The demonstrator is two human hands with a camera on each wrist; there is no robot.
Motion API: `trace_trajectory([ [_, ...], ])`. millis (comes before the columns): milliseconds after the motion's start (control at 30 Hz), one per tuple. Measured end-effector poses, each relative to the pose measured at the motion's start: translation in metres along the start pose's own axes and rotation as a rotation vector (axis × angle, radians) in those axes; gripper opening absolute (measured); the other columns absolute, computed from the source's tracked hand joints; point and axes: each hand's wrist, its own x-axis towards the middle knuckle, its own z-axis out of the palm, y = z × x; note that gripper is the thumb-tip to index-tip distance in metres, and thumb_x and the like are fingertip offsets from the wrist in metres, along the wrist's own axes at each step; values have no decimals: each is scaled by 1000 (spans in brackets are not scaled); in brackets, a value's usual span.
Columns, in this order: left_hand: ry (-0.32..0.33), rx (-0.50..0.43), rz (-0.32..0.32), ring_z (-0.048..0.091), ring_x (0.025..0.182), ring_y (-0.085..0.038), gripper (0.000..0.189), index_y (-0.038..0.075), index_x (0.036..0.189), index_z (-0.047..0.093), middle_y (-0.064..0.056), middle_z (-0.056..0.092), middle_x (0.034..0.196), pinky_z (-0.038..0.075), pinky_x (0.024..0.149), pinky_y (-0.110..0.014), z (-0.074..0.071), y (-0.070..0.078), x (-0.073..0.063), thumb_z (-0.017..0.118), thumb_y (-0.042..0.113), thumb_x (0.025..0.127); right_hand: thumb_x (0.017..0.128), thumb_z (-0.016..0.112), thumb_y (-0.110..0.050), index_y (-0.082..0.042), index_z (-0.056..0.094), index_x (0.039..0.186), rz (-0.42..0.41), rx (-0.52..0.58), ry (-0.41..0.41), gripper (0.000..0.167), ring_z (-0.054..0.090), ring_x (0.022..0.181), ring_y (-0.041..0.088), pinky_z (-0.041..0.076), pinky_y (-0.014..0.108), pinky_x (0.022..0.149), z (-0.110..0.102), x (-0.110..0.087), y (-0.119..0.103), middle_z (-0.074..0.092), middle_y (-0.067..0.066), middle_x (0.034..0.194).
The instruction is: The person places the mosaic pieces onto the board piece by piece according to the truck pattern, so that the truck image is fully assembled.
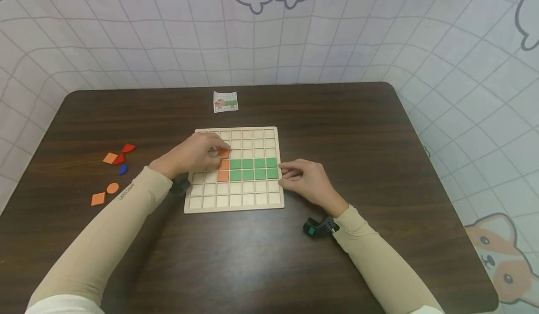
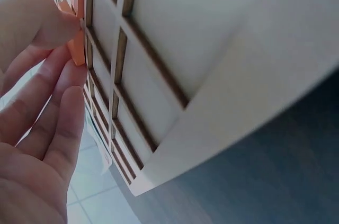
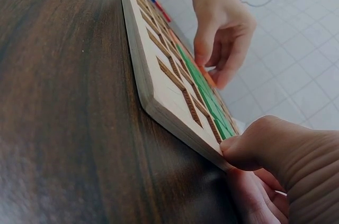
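A pale wooden grid board (image 1: 236, 208) lies on the dark table. My left hand (image 1: 191, 152) reaches over its left half and pinches an orange square tile (image 2: 77, 49) between thumb and fingers. The tile is tilted against the board surface, just above two orange tiles (image 1: 223, 176) set in a column. To the right of that column, two rows of green square tiles (image 1: 248, 164) fill cells out to the right rim. My right hand (image 1: 309, 180) grips the board's right edge, its thumb (image 3: 241, 151) on the rim and the fingers below.
Loose pieces lie left of the board: orange squares (image 1: 98, 199), an orange circle (image 1: 112, 188), red pieces (image 1: 128, 148) and a blue half-round (image 1: 122, 169). A small printed picture card (image 1: 225, 102) lies behind the board. A black wrist device (image 1: 320, 226) hangs under the right wrist.
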Motion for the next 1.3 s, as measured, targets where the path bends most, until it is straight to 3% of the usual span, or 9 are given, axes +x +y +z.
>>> trace_trajectory([
  [367,-22,-1,-8,65,117,-26,34,7,127,74,-13,72,132,54,102,-46,-3,-2,-5,68,9,94,85,81,-17,-11,76,123,3,-8,-9,39,78,93,16,62,22,81,2,0,0,77,5,108],
  [633,15,-34,-105,67,116,-31,38,5,132,70,-14,70,134,56,98,-50,-16,-8,-29,72,15,96,86,80,-20,-12,76,124,-11,-20,-21,40,77,93,15,62,24,82,7,1,-3,77,4,108],
  [800,49,-8,-113,67,107,-29,38,5,133,69,-14,72,129,56,92,-48,-22,-16,-38,71,15,96,87,80,-18,-12,76,124,-19,-40,-5,38,77,92,15,62,24,81,3,0,1,77,4,105],
  [1067,105,4,-194,66,125,-34,38,6,135,68,-16,70,134,54,103,-55,-34,-34,-63,67,16,98,86,79,-20,-13,76,124,-14,-63,-3,38,77,91,13,62,24,81,0,-1,1,77,3,104],
  [1300,151,21,-226,64,126,-38,37,6,135,68,-17,69,135,51,105,-57,-43,-55,-87,67,15,98,86,80,-20,-13,76,123,1,-67,-2,37,77,90,13,62,22,80,2,-1,0,77,2,104],
])
